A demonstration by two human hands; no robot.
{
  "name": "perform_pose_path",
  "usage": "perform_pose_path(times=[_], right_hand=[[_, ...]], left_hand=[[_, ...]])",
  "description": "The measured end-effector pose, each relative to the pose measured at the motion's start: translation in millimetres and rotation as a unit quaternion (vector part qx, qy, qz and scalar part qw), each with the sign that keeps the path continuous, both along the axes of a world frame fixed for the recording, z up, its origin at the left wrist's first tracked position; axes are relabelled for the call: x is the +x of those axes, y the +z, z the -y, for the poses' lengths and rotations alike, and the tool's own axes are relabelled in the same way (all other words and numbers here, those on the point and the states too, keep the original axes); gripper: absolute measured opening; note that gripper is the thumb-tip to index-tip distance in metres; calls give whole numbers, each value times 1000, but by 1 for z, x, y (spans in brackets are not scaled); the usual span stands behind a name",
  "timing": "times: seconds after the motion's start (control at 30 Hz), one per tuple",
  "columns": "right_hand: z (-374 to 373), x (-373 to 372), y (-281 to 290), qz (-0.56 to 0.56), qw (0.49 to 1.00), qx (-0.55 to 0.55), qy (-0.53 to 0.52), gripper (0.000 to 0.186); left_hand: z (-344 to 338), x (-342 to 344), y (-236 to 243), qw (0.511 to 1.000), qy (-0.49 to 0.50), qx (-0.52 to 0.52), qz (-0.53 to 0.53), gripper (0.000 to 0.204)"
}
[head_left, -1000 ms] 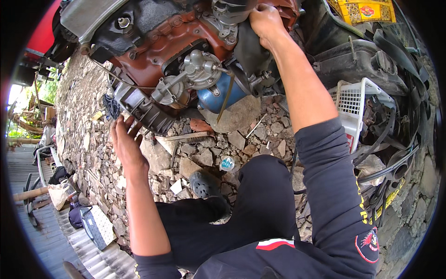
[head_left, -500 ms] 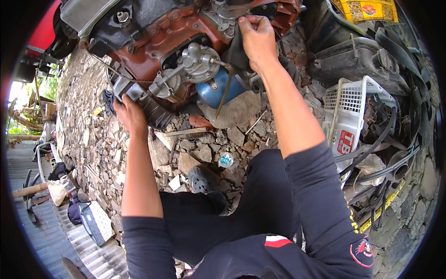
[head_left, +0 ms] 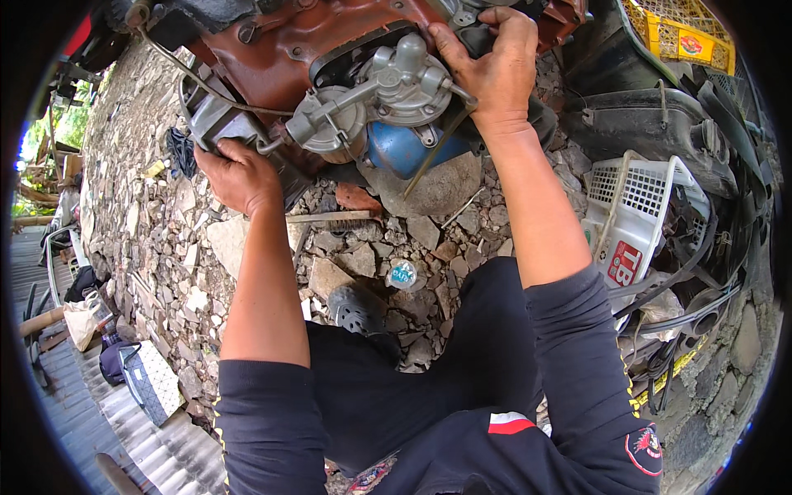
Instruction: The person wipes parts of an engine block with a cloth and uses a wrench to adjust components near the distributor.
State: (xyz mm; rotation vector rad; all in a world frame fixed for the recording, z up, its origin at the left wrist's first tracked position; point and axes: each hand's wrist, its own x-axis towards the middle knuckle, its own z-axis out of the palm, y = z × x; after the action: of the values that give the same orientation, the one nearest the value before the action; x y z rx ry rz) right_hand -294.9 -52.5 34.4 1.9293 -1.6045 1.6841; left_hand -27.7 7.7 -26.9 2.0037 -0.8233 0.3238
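Note:
A rust-red engine block [head_left: 272, 51] fills the top of the head view. On its near side sits a grey metal pump [head_left: 408, 87] with round housings, above a blue oil filter [head_left: 404, 148]. My left hand [head_left: 239, 175] is closed on the lower edge of a grey metal housing [head_left: 216, 115] at the engine's left; its fingertips are hidden underneath. My right hand [head_left: 495, 70] grips a dark grey engine part [head_left: 476, 40] right of the pump, thumb and fingers on either side of it. A thin rod [head_left: 429, 161] hangs slanting below the pump.
Under the engine lies a large flat stone [head_left: 437, 188], among broken rubble. A wooden-handled wire brush [head_left: 342, 216] and a clear plastic cup [head_left: 403, 275] rest there. At right stand a white plastic basket [head_left: 606, 183] of parts and a black case [head_left: 652, 124]. Corrugated sheeting [head_left: 140, 429] lies lower left.
My right hand has gone from pinching near a grey fitting to a wider grip on the dark part. My left hand remains at the housing. The engine appears closer and larger.

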Motion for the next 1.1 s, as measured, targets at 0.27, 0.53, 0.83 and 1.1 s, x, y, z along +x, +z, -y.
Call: perform_pose_path(times=[0.27, 0.53, 0.83, 1.1], right_hand=[[2, -28, -9, -29, 985, 10, 169, 50], [-3, -20, -17, 82, 990, 23, 112, 38], [-34, -45, -38, 743, 577, 178, 289, 16], [-12, -10, -43, 305, 913, 238, 130, 19]], left_hand=[[4, 5, -3, 1000, -6, 3, -11, 45], [5, 9, -6, 1000, -3, -9, 1, 47], [5, 11, -7, 1000, 5, 15, -12, 49], [6, 10, -9, 999, -30, -18, 9, 51]])
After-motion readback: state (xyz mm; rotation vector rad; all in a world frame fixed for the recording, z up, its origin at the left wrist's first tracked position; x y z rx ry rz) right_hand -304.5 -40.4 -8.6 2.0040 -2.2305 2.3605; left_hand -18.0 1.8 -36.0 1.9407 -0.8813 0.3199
